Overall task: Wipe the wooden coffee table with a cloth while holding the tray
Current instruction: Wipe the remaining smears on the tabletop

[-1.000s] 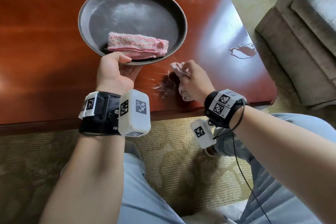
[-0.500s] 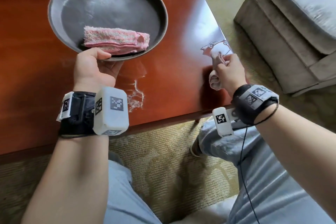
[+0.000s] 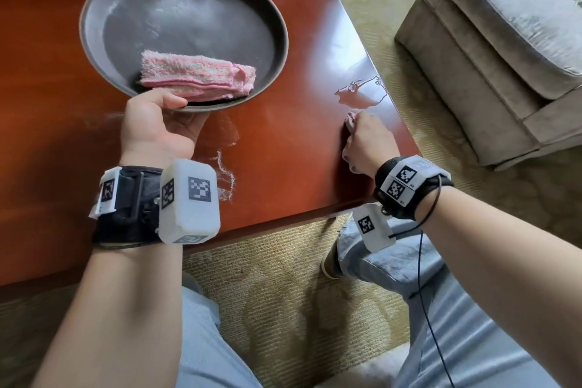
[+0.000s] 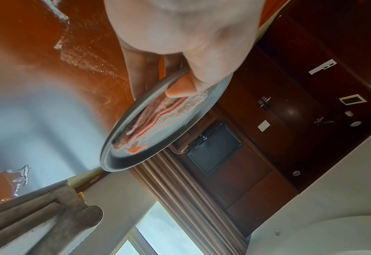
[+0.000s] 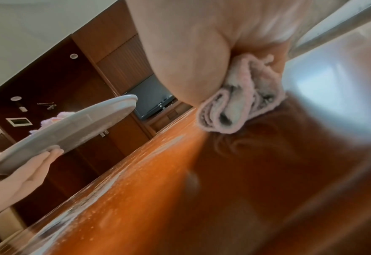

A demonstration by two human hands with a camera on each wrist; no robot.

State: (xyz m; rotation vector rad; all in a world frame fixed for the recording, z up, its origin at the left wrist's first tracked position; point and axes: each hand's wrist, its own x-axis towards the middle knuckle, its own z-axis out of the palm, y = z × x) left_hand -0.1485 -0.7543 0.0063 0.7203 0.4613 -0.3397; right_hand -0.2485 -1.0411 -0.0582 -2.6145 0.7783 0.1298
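Head: left hand [image 3: 157,126] grips near rim of round dark tray [image 3: 94,50], thumb on top, held above wooden coffee table [image 3: 47,135]; folded pink towel [image 3: 196,77] lies in tray. Right hand [image 3: 365,142] balled round cloth [image 3: 351,118] by spill [image 3: 356,94].

L wrist: thumb [image 4: 202,72] over rim, fingers under.

R wrist: bunched cloth pressed on tabletop, fingers curled round it.

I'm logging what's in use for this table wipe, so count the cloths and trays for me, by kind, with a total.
Cloths: 2, the folded pink cloth on the tray and the wiping cloth gripped by the right hand.
Trays: 1, the round gray tray held by the left hand.
Total: 3.
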